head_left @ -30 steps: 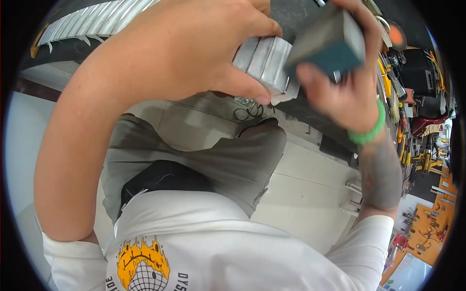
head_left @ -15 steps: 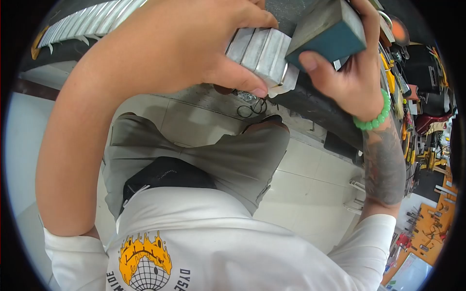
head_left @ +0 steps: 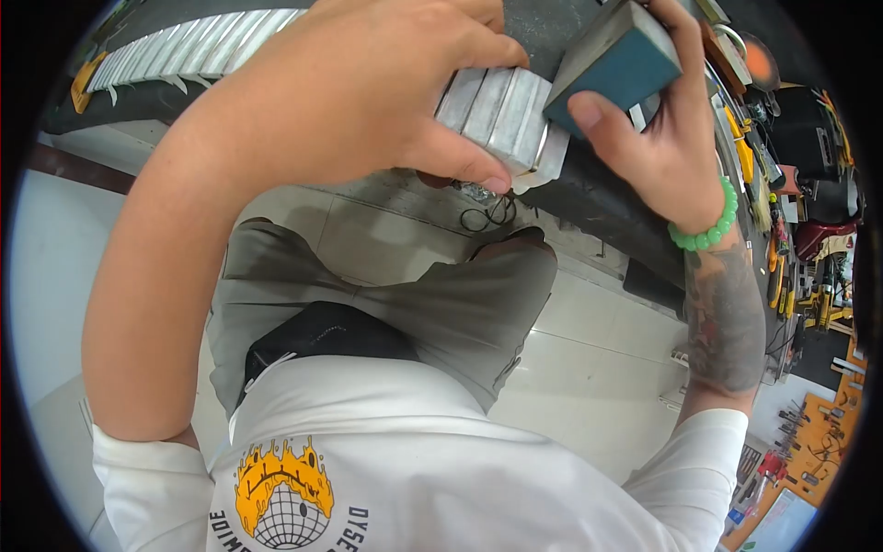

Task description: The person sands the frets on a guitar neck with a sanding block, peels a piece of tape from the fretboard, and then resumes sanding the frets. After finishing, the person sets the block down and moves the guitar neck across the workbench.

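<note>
My left hand (head_left: 405, 101) is wrapped around a short stack of grey metallic slabs (head_left: 501, 115), with the thumb along the near side and the fingers over the far side. Several slabs stand side by side, and a whitish piece shows at the stack's right end. In my right hand (head_left: 658, 152) is a rectangular block (head_left: 616, 78), blue on the near face and grey on top, with the thumb pressed on the blue face. The block's left corner is right at the stack's right end. My left fingertips are partly hidden.
A long row of similar slabs (head_left: 193, 46) lies at the upper left on the dark worktop (head_left: 529, 32), with white tabs hanging over its near side. Tools (head_left: 782, 248) crowd the right side. A dark looped cable (head_left: 487, 216) hangs below the edge.
Both hands keep their holds. The left hand and slab stack appear slightly lower and to the right, while the block has shifted slightly left. The whole view has moved a little.
</note>
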